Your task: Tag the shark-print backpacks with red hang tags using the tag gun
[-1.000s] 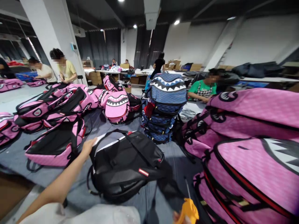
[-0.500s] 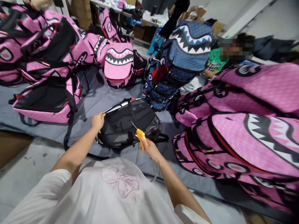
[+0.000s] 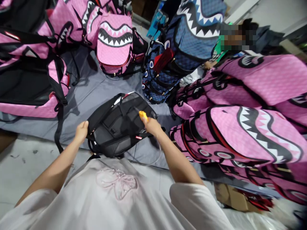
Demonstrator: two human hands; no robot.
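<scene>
A black backpack (image 3: 124, 123) lies with its strap side up on the grey-covered table, at its near edge. My left hand (image 3: 82, 131) is closed on a black strap or edge at the backpack's left end. Above its right end, my right hand (image 3: 152, 126) grips a yellow air blow gun (image 3: 143, 115). The thin nozzle is blurred and points left over the backpack. A clear hose (image 3: 160, 153) trails below that hand. Part of the gun is hidden by my fingers.
Pink shark-mouth backpacks (image 3: 115, 41) lie at the left and back. Blue checked backpacks (image 3: 194, 35) are stacked behind, and a pile of pink ones (image 3: 230, 131) stands close on the right. Another person's green sleeve (image 3: 217, 48) shows behind. A cardboard box (image 3: 230, 196) sits below the table.
The backpack has turned, its left end now nearer to me, with a black strap side showing. My left hand moved left and slightly down in view. The blow gun has risen slightly.
</scene>
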